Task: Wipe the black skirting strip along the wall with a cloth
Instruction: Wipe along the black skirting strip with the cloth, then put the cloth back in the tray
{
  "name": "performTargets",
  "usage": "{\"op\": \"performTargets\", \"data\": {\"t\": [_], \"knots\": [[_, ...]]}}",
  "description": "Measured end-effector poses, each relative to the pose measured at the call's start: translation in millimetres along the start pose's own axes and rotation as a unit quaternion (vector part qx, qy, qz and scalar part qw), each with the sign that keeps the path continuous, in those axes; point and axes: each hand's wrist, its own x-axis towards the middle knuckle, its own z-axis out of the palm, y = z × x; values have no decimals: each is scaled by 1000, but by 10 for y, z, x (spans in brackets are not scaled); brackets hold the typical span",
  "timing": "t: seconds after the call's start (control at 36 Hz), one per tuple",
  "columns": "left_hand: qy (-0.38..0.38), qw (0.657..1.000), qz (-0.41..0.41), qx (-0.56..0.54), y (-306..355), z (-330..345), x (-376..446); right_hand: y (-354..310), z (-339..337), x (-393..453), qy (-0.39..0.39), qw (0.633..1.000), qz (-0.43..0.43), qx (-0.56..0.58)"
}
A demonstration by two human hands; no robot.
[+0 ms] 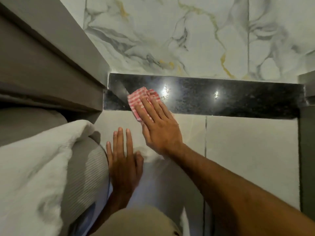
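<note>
At the foot of the marble wall [170,31], the black skirting strip [221,99] runs straight across my head view, its long axis going left to right, from the grey furniture edge [51,65] on the left to a grey post [306,133] on the right. I take that strip as my landmark for everything else.

On the strip, toward its left end, sits the red-and-white checked cloth [144,96]. My right hand [158,126] lies flat over it, fingers stretched out and pressing the cloth against the strip's face rather than clenched round it; the heel of the hand hangs below the strip over the floor tiles [247,142]. I judge a little of the strip lies left of the cloth and the long stretch lies right of it, so the coming stroke should run rightward along the axis, keeping level between the strip's upper and lower edges.

Below the strip and well clear of it, my left hand [124,160] rests open and palm-down on the floor, holding nothing, seemingly as a brace. It is just beside the white bedding [34,167] and ribbed grey cushion [85,176] that lie lower left of the strip. The right hand is plainly the nearer one and already in contact, so I would leave the wiping to it.

Two bright light reflections [164,91] shine on the strip right of the cloth.
</note>
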Motion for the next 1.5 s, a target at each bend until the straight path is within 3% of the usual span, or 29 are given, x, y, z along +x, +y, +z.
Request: {"op": "performTargets", "data": {"t": [0.17,0.36,0.42,0.58,0.64,0.81,0.92,1.03,1.11,1.28,1.36,1.5], "knots": [[6,1000,-9,-24,45,26,86,-245,112,744,45,994,93,21],[-17,1000,-1,-3,63,-15,47,-185,51,60,-33,998,-46,36],[-8,1000,-1,-8,70,-32,72,-35,-7,-154,-29,998,-51,30],[-11,1000,-2,8,42,-24,86,-73,-59,336,26,989,138,37],[-20,1000,2,9,38,-13,103,-150,-51,649,28,986,155,51],[-83,996,-11,17,59,-130,147,-215,-117,622,-57,996,9,67],[-172,984,-5,44,46,-390,239,-164,-391,33,-168,978,51,111],[-286,955,-18,75,245,-1059,300,-250,-964,-384,-292,920,181,187],[-321,944,6,75,568,-1812,110,-358,-1708,-702,-319,877,278,229],[-354,931,59,62,1115,-3521,-635,-836,-3268,-1237,-307,868,264,288],[-321,946,33,-7,1052,-4295,-985,-1150,-3949,-1314,-331,854,258,306],[-180,984,18,-3,605,-5290,-1295,-1968,-5063,-1335,-339,829,234,377]]}}
